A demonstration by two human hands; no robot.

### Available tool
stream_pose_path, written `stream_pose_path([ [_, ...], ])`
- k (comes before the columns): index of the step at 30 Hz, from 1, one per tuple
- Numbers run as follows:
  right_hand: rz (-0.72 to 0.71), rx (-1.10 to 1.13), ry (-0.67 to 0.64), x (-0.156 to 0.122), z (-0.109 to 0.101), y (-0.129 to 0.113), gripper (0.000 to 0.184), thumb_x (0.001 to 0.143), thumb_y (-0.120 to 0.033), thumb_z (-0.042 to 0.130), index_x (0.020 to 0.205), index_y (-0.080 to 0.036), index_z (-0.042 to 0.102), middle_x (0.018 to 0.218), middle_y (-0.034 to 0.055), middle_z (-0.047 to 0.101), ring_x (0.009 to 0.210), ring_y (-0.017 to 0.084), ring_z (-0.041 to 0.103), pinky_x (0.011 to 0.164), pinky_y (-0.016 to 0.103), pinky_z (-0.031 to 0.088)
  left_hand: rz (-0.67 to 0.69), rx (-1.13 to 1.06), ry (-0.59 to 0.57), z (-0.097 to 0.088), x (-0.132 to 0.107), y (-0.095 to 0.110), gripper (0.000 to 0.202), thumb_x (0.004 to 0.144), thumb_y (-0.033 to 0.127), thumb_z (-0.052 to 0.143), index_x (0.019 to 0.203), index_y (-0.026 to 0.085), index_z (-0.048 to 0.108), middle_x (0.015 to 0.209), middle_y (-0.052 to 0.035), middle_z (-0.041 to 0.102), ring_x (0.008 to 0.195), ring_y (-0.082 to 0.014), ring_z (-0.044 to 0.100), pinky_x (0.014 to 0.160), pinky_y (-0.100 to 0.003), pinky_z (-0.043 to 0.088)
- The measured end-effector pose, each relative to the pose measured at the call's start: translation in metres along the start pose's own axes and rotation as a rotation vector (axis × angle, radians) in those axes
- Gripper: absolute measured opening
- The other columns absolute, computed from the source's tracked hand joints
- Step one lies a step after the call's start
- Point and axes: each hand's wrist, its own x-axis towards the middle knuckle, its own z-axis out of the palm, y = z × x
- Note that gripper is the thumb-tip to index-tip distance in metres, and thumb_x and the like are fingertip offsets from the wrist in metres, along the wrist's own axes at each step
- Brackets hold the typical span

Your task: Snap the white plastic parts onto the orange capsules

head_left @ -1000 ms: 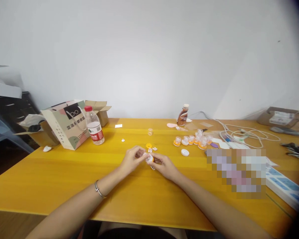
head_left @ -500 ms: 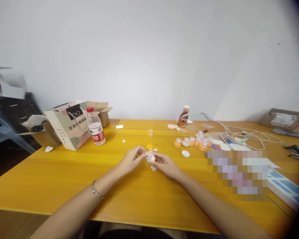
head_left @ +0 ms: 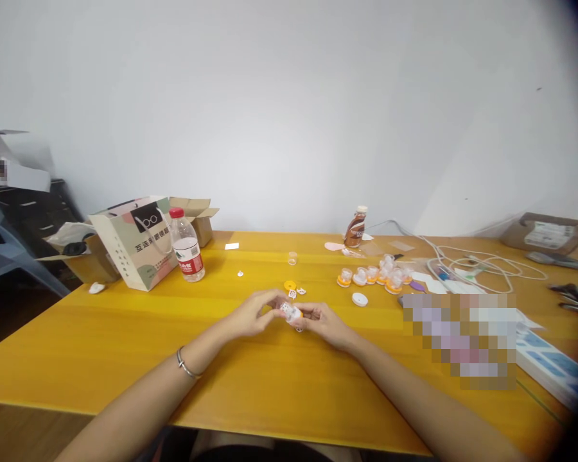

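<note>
My left hand [head_left: 253,314] and my right hand [head_left: 324,321] meet above the middle of the yellow table [head_left: 125,346]. Both pinch one small white and orange plastic piece [head_left: 290,312] between their fingertips. Just beyond it lie an orange disc [head_left: 289,285] and small white lattice parts [head_left: 298,292]. A row of finished clear-and-orange pieces [head_left: 376,276] stands further right, with a white round cap [head_left: 359,299] in front of it.
A paper bag [head_left: 135,247], a water bottle [head_left: 187,253] and open cardboard boxes [head_left: 195,218] stand at the back left. A brown drink bottle [head_left: 355,228], white cables [head_left: 476,266], a small clear cup [head_left: 292,258] and a blurred patch lie on the right.
Both hands stay together on the small piece, their fingers shifting slightly around it. The view has drifted a little.
</note>
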Motion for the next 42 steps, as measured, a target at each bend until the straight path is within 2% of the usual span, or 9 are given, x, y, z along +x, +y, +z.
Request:
stream_pose_path([
  [10, 0.120, 0.478, -0.193, -0.008, -0.003, 0.002, 0.036, 0.065, -0.044, 0.064, 0.081, -0.012, 0.063, 0.071, 0.0053, 0.059, 0.063, 0.012, 0.052, 0.060, 0.024, 0.041, 0.265, -0.024, -0.074, -0.004, -0.004, 0.019, 0.027, 0.082, 0.011, 0.038, 0.104, 0.019, 0.052, 0.104, -0.0066, 0.057, 0.100, -0.0154, 0.051, 0.091, -0.030, 0.038],
  [15, -0.017, 0.212, -0.012, -0.001, 0.003, 0.001, 0.033, 0.068, -0.038, 0.063, 0.093, -0.016, 0.061, 0.086, 0.0050, 0.060, 0.075, 0.014, 0.053, 0.073, 0.028, 0.041, 0.124, 0.023, 0.020, -0.008, -0.003, 0.018, 0.043, 0.080, 0.024, 0.050, 0.121, 0.021, 0.039, 0.120, -0.0098, 0.047, 0.108, -0.0190, 0.046, 0.090, -0.032, 0.040],
  [20, -0.099, -0.025, 0.162, 0.002, 0.004, 0.001, 0.031, 0.067, -0.034, 0.065, 0.094, -0.019, 0.061, 0.089, 0.0021, 0.060, 0.083, 0.016, 0.051, 0.079, 0.029, 0.038, -0.043, 0.131, 0.057, -0.001, 0.000, 0.006, 0.024, 0.083, 0.033, 0.046, 0.099, 0.016, 0.053, 0.077, -0.0029, 0.060, 0.068, -0.0128, 0.055, 0.064, -0.025, 0.045],
  [24, -0.017, 0.190, -0.022, -0.001, 0.002, 0.001, 0.029, 0.070, -0.039, 0.060, 0.083, -0.014, 0.063, 0.075, 0.0029, 0.059, 0.067, 0.013, 0.051, 0.067, 0.027, 0.041, 0.170, 0.135, -0.039, -0.004, -0.002, 0.010, 0.022, 0.084, 0.020, 0.042, 0.103, 0.018, 0.052, 0.094, -0.0058, 0.058, 0.088, -0.0150, 0.053, 0.081, -0.030, 0.042],
  [27, -0.005, 0.303, 0.012, 0.001, 0.004, 0.001, 0.031, 0.073, -0.042, 0.057, 0.085, -0.014, 0.063, 0.077, 0.0048, 0.060, 0.067, 0.013, 0.053, 0.067, 0.027, 0.042, 0.255, 0.134, -0.079, -0.007, -0.003, 0.013, 0.028, 0.085, 0.016, 0.038, 0.109, 0.022, 0.051, 0.117, -0.0081, 0.047, 0.109, -0.0185, 0.044, 0.094, -0.035, 0.034],
  [29, -0.064, 0.190, 0.077, 0.003, 0.006, 0.002, 0.031, 0.071, -0.038, 0.060, 0.093, -0.017, 0.061, 0.086, 0.0052, 0.061, 0.076, 0.015, 0.055, 0.074, 0.029, 0.041, 0.175, 0.154, -0.003, -0.006, -0.003, 0.011, 0.036, 0.084, 0.023, 0.042, 0.120, 0.024, 0.041, 0.120, -0.0094, 0.044, 0.109, -0.0192, 0.043, 0.094, -0.035, 0.034],
  [31, -0.133, -0.001, 0.163, 0.003, 0.007, 0.002, 0.032, 0.069, -0.034, 0.063, 0.097, -0.019, 0.060, 0.092, 0.0044, 0.061, 0.086, 0.018, 0.053, 0.081, 0.031, 0.039, 0.019, 0.184, 0.065, -0.001, -0.002, 0.007, 0.040, 0.083, 0.033, 0.045, 0.121, 0.021, 0.039, 0.102, -0.0079, 0.054, 0.091, -0.0171, 0.051, 0.083, -0.032, 0.041],
  [34, -0.176, -0.155, 0.240, 0.001, 0.006, 0.002, 0.026, 0.070, -0.034, 0.061, 0.093, -0.020, 0.061, 0.086, 0.0027, 0.060, 0.084, 0.019, 0.051, 0.080, 0.031, 0.038, -0.120, 0.242, 0.045, 0.004, 0.000, 0.004, 0.029, 0.084, 0.040, 0.040, 0.094, 0.016, 0.054, 0.067, 0.0002, 0.054, 0.059, -0.0110, 0.048, 0.061, -0.024, 0.041],
  [42, 0.046, 0.466, -0.124, -0.004, 0.005, 0.000, 0.026, 0.067, -0.034, 0.064, 0.078, -0.010, 0.063, 0.069, 0.0036, 0.056, 0.061, 0.010, 0.047, 0.059, 0.022, 0.036, 0.133, 0.114, -0.135, -0.012, -0.002, 0.019, 0.021, 0.085, 0.026, 0.041, 0.098, 0.014, 0.054, 0.082, -0.0039, 0.058, 0.075, -0.0129, 0.049, 0.073, -0.024, 0.039],
])
